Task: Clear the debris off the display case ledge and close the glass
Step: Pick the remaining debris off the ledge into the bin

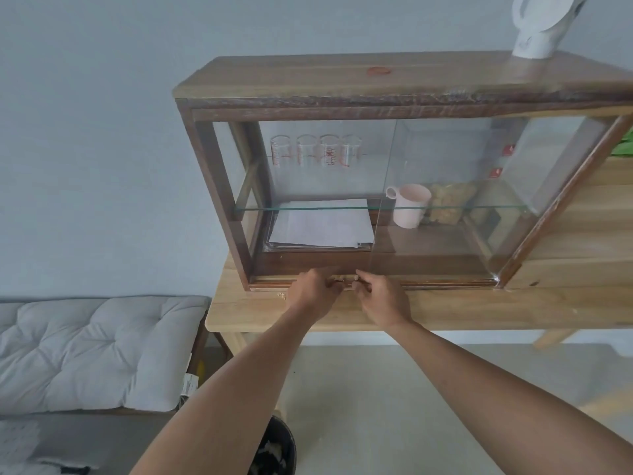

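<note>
Wooden table [308,310] against grey wall; both hands' fingers pinching debris [344,278] on display case ledge [428,281].

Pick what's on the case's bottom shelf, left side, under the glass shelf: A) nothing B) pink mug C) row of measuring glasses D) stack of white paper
D: a stack of white paper lies on the bottom left of the display case; the pink mug stands further right, and the measuring glasses line the back, higher up.
</note>
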Motion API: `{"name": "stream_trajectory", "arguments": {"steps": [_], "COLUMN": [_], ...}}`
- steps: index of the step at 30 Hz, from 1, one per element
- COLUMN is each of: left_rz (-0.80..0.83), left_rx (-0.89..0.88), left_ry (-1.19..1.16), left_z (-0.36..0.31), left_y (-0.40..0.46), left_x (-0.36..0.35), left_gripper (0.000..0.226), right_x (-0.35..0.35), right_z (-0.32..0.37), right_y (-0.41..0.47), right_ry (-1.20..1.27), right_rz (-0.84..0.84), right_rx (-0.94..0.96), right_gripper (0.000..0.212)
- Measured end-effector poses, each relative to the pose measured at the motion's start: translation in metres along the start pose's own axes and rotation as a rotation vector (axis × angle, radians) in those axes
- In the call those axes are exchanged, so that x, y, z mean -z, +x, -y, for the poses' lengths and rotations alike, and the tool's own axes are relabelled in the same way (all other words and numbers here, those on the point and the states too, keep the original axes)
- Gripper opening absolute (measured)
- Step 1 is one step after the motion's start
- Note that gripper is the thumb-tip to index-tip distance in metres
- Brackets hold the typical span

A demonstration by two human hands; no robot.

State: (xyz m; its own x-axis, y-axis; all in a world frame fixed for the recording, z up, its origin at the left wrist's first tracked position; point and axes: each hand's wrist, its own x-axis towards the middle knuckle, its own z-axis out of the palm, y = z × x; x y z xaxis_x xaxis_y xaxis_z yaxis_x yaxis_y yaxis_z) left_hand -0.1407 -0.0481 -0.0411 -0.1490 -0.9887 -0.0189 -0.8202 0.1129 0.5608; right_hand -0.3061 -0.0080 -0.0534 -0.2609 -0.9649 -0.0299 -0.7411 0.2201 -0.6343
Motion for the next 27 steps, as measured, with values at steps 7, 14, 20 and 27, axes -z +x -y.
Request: {"name": "stream_trajectory", "arguments": {"steps": [7,14,20,27], "left_rz": [-0.034,-0.075,-0.125,-0.181], "left_rx": [0.026,0.03,0.104,0.24], "left_ry": [-0.052,-0.109,-0.124,-0.13], "left_z": [0.001,0.012,0.052,0.115], "left_y": [0.002,-0.009,-0.036,-0.081], "left_x": [-0.001,0.009,0.034,0.07], "left_gripper": [0.021,0.017,0.02,0.02], "right_x": [0.0,-0.006,-0.025,-0.067], "right_z": [-0.004,0.004,0.027,0.074], "right_y": [-0.002,-0.006,-0.026,-0.057], "right_ry": [0.037,0.1,0.153,0.163], "right_rz": [-0.063,-0.097,-0.043,0.05], "right_rx": [0.016,-0.031,0.022,0.143], "right_gripper": [0.03,0.012,0.014,0.015]}}
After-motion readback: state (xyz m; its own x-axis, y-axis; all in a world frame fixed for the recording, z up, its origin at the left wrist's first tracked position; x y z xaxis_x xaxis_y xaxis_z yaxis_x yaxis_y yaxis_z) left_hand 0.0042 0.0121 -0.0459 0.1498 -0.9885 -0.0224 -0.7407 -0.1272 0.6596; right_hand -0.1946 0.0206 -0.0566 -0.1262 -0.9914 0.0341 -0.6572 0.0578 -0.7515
